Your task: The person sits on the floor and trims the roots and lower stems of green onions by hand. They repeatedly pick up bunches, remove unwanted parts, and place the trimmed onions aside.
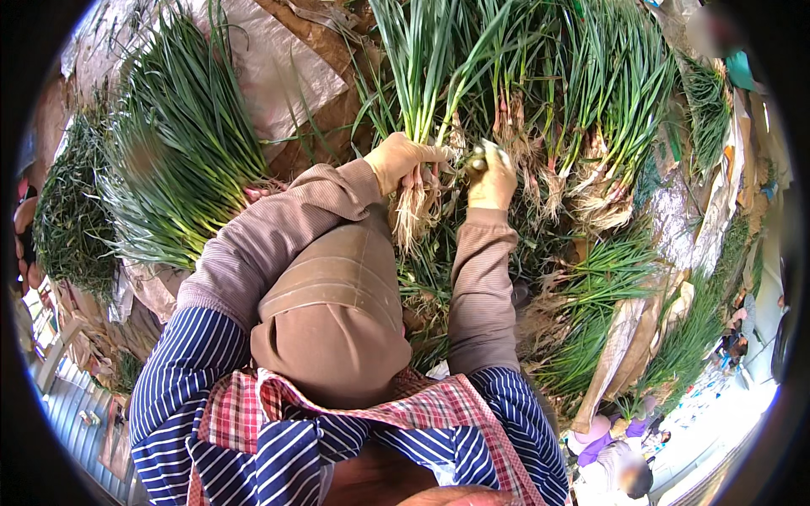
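My left hand [405, 158], in a pale yellow glove, grips a bunch of green onion-like plants [419, 82] just above their pinkish bulbs. The leaves point away from me and the pale roots hang towards me. To its right, my gloved right hand [490, 174] has its fingers curled, with dirty fingertips, beside a plant's stem and roots; whether it pinches anything is hard to see. More plants with tangled, straw-coloured roots [601, 196] lie just right of it. Loose green leaves and trimmings [430, 278] are under and between my hands.
A large pile of green plants [183, 139] lies at the left on pale sacking [285, 76]. Another heap [73, 209] is at the far left. Smaller bundles [601, 297] lie at the lower right beside a folded sack [614, 360]. Another person [610, 468] is at the bottom right.
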Demonstrator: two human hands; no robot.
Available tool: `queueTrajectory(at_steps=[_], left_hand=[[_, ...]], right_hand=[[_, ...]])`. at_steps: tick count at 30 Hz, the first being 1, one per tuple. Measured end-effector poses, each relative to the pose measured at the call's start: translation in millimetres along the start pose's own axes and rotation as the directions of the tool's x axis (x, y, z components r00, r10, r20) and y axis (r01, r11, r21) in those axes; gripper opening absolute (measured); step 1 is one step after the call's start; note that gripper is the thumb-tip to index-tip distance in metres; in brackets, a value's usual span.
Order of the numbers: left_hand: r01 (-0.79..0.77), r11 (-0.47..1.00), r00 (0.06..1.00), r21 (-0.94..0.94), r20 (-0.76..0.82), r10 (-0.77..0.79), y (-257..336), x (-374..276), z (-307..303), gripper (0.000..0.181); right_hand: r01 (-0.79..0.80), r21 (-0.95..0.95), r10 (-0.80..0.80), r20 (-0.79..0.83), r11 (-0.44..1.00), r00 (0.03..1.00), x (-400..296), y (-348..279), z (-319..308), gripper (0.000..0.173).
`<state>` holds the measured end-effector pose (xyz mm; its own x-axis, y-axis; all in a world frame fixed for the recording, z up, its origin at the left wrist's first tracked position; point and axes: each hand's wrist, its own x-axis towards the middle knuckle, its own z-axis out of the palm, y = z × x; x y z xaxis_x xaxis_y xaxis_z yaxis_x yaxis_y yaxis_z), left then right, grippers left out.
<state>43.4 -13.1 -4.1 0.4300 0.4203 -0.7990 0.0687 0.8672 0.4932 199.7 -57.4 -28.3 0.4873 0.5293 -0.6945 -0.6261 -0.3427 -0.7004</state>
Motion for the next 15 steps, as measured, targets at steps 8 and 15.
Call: queueTrajectory(at_steps=[8, 15], left_hand=[[0.217, 0.925, 0.900, -0.311, 0.432, -0.066, -8, 0, -15, 0.021], [0.186, 0.949, 0.947, -0.254, 0.304, -0.104, -17, 0, -22, 0.017]], right_hand=[[-0.128, -0.286, 0.287, 0.626, 0.950, 0.725, 0, -2, 2, 0.032], [0.467, -0.619, 0.006, 0.606, 0.632, 0.796, -4, 7, -9, 0.022]])
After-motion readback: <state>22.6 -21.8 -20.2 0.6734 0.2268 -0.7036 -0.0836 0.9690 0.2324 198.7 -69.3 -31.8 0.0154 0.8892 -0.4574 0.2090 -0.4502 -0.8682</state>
